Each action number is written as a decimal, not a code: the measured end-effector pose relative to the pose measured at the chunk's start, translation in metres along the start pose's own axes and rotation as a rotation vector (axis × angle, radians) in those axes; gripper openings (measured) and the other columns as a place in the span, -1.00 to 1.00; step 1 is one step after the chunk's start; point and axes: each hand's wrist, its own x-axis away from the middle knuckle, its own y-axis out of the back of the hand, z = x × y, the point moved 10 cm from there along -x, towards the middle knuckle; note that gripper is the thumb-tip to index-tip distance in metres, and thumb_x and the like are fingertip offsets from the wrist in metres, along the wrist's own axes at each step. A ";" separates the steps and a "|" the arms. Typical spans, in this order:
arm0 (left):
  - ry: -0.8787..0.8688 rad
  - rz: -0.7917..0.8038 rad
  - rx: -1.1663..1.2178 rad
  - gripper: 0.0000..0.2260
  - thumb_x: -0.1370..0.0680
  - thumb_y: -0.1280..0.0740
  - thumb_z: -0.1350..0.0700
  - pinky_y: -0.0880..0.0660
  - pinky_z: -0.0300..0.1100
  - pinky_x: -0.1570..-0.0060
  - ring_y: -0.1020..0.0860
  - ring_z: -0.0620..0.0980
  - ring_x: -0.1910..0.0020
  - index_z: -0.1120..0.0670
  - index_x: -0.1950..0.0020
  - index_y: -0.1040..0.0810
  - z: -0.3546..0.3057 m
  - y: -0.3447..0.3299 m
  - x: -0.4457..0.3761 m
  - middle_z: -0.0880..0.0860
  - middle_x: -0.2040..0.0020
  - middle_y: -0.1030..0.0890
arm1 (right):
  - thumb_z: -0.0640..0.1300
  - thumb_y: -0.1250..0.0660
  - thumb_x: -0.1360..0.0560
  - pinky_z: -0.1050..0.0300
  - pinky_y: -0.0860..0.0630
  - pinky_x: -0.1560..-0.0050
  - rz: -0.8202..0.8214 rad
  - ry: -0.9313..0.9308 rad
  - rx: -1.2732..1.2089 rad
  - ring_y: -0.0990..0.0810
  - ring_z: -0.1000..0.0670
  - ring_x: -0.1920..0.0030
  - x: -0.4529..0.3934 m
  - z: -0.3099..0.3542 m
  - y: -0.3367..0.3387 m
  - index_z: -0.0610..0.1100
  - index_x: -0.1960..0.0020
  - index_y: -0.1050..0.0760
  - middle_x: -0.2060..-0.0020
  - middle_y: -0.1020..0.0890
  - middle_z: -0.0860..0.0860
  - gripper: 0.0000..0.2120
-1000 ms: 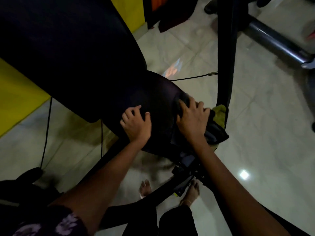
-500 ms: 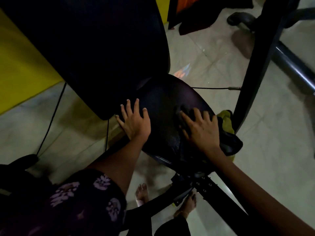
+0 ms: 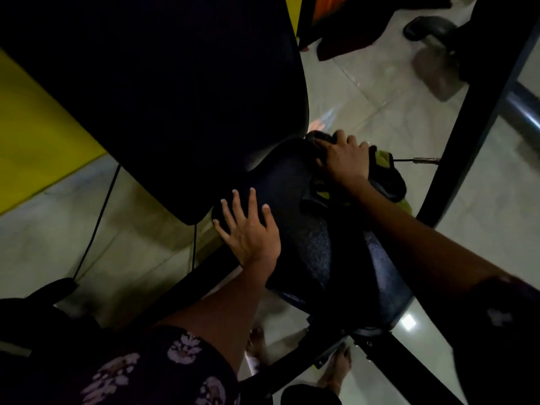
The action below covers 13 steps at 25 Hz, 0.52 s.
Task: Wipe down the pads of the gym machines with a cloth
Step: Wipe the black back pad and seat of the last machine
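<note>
Cloth (image 3: 388, 173) sits bunched under my right hand (image 3: 346, 156) at the far end of the seat pad (image 3: 295, 229), my fingers curled over it. My left hand (image 3: 248, 232) lies flat, fingers spread, on the pad's near left edge. Loose folds dangle off the right edge; I judge they could snag the cable (image 3: 415, 160).

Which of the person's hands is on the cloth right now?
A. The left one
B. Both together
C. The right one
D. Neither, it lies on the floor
C: the right hand presses the cloth on the far end of the seat pad, while the left hand lies flat on bare pad.
</note>
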 end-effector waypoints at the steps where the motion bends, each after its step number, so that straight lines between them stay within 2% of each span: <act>1: 0.002 0.002 -0.001 -0.59 -0.62 -0.09 -0.10 0.13 0.17 -0.43 -0.03 0.06 -0.53 -0.11 -0.47 -0.27 0.000 -0.002 -0.001 0.02 -0.52 -0.20 | 0.11 -0.15 -0.55 -0.10 -0.30 -0.12 0.015 0.006 0.001 -0.40 -0.22 -0.18 -0.011 0.005 -0.002 0.07 -0.40 -0.33 -0.22 -0.40 -0.16 -0.57; 4: -0.008 0.006 -0.015 -0.59 -0.62 -0.08 -0.10 0.11 0.19 -0.43 -0.04 0.07 -0.53 -0.11 -0.47 -0.27 0.001 -0.003 -0.002 0.02 -0.52 -0.21 | 0.14 -0.12 -0.55 -0.10 -0.28 -0.15 0.024 0.072 0.051 -0.37 -0.22 -0.22 -0.014 0.022 -0.001 0.09 -0.43 -0.27 -0.27 -0.37 -0.16 -0.54; 8: -0.022 -0.003 -0.015 -0.56 -0.59 -0.04 -0.12 0.07 0.19 -0.41 -0.09 0.08 -0.52 -0.10 -0.45 -0.32 0.001 0.000 -0.003 0.03 -0.50 -0.26 | 0.27 -0.10 -0.52 -0.10 -0.24 -0.17 -0.007 0.293 0.061 -0.33 -0.21 -0.25 0.043 0.055 0.007 0.13 -0.47 -0.19 -0.34 -0.34 -0.15 -0.44; 13: -0.018 0.015 -0.013 -0.61 -0.63 -0.07 -0.09 0.13 0.14 -0.43 -0.04 0.04 -0.53 -0.11 -0.47 -0.28 0.001 0.002 -0.004 0.00 -0.52 -0.20 | 0.28 -0.06 -0.47 -0.03 -0.26 0.03 -0.128 0.446 0.032 -0.46 -0.18 0.02 0.154 0.054 0.015 0.09 -0.34 -0.43 -0.15 -0.52 -0.13 -0.47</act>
